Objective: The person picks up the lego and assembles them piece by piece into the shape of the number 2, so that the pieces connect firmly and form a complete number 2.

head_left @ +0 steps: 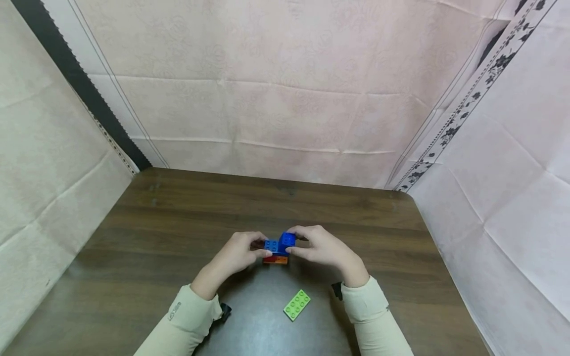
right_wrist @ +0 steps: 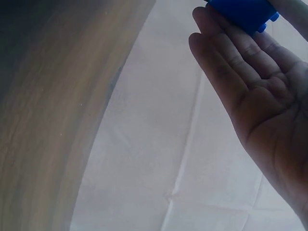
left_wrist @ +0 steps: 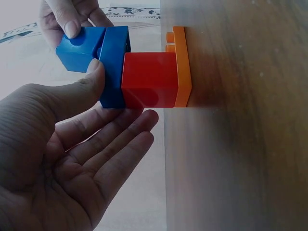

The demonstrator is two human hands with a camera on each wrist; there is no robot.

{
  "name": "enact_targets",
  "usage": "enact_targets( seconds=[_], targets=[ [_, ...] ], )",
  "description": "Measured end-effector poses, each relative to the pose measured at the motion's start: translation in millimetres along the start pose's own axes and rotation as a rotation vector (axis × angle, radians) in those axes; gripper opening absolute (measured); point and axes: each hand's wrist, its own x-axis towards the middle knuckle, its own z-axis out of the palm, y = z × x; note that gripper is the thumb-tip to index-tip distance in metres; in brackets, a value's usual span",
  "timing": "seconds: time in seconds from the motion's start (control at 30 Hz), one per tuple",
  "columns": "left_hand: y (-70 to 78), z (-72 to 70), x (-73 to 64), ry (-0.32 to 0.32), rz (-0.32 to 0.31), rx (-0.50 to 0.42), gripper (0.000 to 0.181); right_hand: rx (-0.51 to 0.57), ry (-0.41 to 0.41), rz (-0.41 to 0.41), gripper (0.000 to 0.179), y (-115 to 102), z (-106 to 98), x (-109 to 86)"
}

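A small stack of toy building bricks stands on the table in the head view. Its base is a flat orange brick (left_wrist: 183, 67), with a red square brick (left_wrist: 149, 79) on it. Above the red one lies a flat blue brick (head_left: 271, 245), which my left hand (head_left: 242, 251) grips at its left end, thumb on the near side and fingers behind. At the right end of that brick sits a blue square brick (head_left: 288, 239), pinched between thumb and fingers of my right hand (head_left: 324, 248). The right wrist view catches only part of this square brick (right_wrist: 243, 13).
A light green flat brick (head_left: 297, 304) lies on the wooden table (head_left: 178, 217), nearer to me and between my forearms. Pale cloth (head_left: 267, 113) hangs behind the table's far edge and along both sides.
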Motion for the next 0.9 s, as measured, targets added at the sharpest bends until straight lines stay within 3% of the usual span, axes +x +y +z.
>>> enact_targets(
  seconds=[0.9],
  targets=[
    [-0.4, -0.4, 0.7, 0.004, 0.013, 0.009, 0.024, -0.053, -0.023, -0.002, 0.039, 0.3, 10.0, 7.9]
  ],
)
